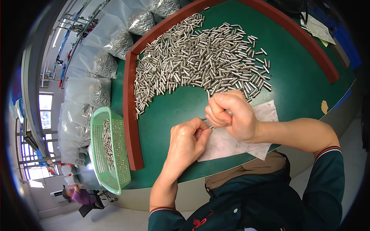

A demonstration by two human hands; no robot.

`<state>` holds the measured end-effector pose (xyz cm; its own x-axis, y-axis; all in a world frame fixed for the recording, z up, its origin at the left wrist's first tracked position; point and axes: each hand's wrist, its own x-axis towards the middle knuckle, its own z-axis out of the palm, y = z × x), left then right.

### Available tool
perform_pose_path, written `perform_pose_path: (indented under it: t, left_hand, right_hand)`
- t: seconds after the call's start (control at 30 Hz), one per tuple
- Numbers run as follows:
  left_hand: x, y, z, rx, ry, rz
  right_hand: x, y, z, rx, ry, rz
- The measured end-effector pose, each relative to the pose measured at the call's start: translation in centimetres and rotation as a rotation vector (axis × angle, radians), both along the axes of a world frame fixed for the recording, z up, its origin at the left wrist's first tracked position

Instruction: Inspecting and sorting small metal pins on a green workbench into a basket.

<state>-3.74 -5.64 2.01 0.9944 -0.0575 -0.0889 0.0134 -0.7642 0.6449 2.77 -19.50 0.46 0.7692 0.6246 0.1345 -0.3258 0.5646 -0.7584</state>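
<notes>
My left hand (pixel 184 140) is closed, thumb and fingers pinched together over the near part of the table. A thin metallic sliver (pixel 211 127) shows at its fingertips, in the narrow gap between my hands; too little of it is visible to name it. Just to the right and slightly farther away, my right hand (pixel 236 117) is curled into a fist, and whatever it may hold is hidden. A stained whitish cloth or paper sheet (pixel 219 148) lies beneath my hands. Beyond them spreads a large heap of short, shiny metal pins (pixel 200 54), its near edge close to my right hand.
Dark red wooden rails (pixel 132 115) border the green tabletop (pixel 169 109). Outside the left rail stands a green plastic basket (pixel 125 154) with metal pins. Clear bags of pins (pixel 102 63) line the left and far side. Papers (pixel 318 30) lie at the far right.
</notes>
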Motion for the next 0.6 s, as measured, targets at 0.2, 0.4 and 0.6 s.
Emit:
perform_pose_path:
  t: [0.2, 0.4, 0.6]
  left_hand:
    - [0.22, -0.13, -0.24, -0.04, -0.027, 0.005]
    - [0.11, -0.06, -0.25, -0.026, -0.005, 0.003]
    - [0.03, -0.05, -0.22, -0.016, -0.012, 0.006]
  right_hand:
    - [-0.05, 0.24, -0.54, -0.031, -0.058, -0.004]
    - [0.19, 0.0, -0.08, -0.04, -0.004, 0.0]
    - [0.28, 0.0, 0.2, -0.008, 0.038, 0.019]
